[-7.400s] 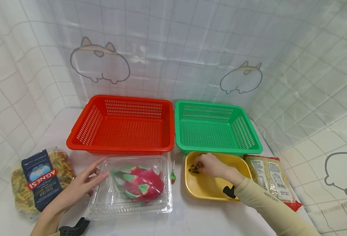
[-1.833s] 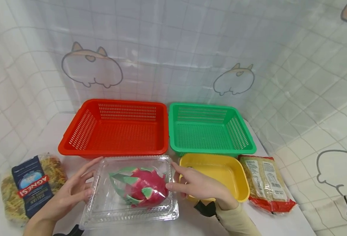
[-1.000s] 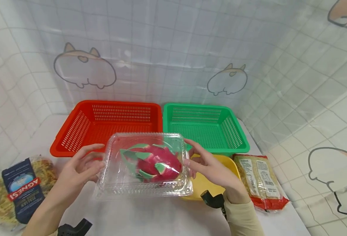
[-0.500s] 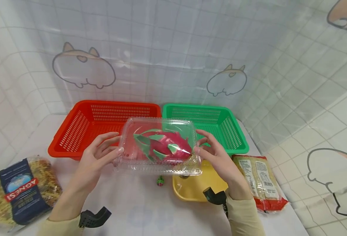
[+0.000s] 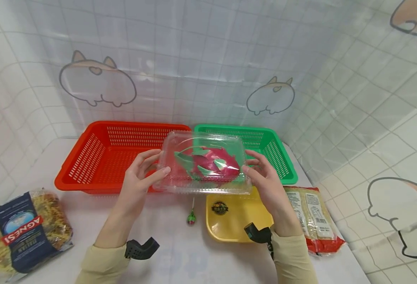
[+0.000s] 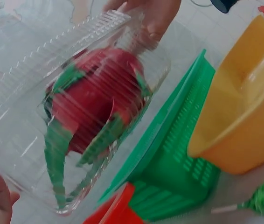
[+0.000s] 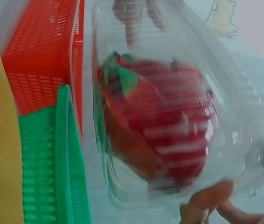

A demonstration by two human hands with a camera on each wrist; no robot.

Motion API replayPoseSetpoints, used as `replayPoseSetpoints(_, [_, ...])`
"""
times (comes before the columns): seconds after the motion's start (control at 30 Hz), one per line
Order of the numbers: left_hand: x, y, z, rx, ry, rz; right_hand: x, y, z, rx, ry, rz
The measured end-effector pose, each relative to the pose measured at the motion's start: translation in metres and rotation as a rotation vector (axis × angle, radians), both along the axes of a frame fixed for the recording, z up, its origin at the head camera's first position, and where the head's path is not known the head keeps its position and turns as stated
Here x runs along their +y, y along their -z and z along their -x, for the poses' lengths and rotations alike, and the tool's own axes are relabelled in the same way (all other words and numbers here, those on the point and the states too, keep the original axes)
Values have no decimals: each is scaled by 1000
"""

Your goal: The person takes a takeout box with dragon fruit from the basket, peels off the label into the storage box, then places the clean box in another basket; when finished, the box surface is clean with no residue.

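A clear plastic clamshell box (image 5: pixel 205 189) with a dragon fruit (image 5: pixel 215 163) inside is held up in the air, in front of and partly over the red and green baskets. My left hand (image 5: pixel 139 173) grips its left end, thumb on the near side. On the right end, my right hand (image 5: pixel 265 177) holds it in the same way. Both wrist views show the pink fruit with green leaves (image 6: pixel 57 154) through the plastic. In the right wrist view the fruit (image 7: pixel 169 121) looks blurred.
Behind stand a red basket (image 5: pixel 79 185) and a green basket (image 5: pixel 286 157). A yellow tub (image 5: pixel 229 234) bears a round black label (image 5: pixel 220 208). Beside it lies a lollipop (image 5: pixel 191 217). An Agnesi pasta bag (image 5: pixel 25 232) lies left, a grain bag (image 5: pixel 316 215) right.
My right hand has left the yellow tub and taken hold of the box's right end. Both hands have lifted the box off the table and moved it away and to the right.
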State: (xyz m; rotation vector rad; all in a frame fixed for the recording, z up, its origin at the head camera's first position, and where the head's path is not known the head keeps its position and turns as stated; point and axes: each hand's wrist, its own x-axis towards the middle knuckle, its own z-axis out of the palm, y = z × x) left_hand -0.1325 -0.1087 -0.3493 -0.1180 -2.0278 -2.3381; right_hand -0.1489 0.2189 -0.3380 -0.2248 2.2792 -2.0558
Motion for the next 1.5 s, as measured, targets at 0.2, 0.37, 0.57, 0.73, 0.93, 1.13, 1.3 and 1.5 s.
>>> replayPoseSetpoints(0.2, [16, 4, 13, 16, -32, -45, 1, 0, 4, -9, 69, 162])
replayPoseSetpoints(0.37, [26, 6, 21, 34, -49, -86, 4, 2, 7, -26, 98, 200])
replayPoseSetpoints(0.57, [39, 9, 29, 37, -63, -139, 10, 6, 13, -61, 135, 239])
replayPoseSetpoints(0.73, [48, 12, 35, 30, -63, -167, 12, 7, 15, -85, 173, 281])
replayPoseSetpoints(0.93, [57, 14, 38, 33, -47, -151, 16, 8, 20, -107, 206, 290])
replayPoseSetpoints(1.13, [63, 16, 42, 26, -25, -134, 22, 6, 23, -120, 227, 308])
replayPoseSetpoints(1.3, [69, 20, 46, 18, 6, -138, 25, 7, 24, -119, 249, 312])
replayPoseSetpoints(1.5, [78, 24, 53, -11, 17, -107, 32, 12, 28, -140, 266, 286])
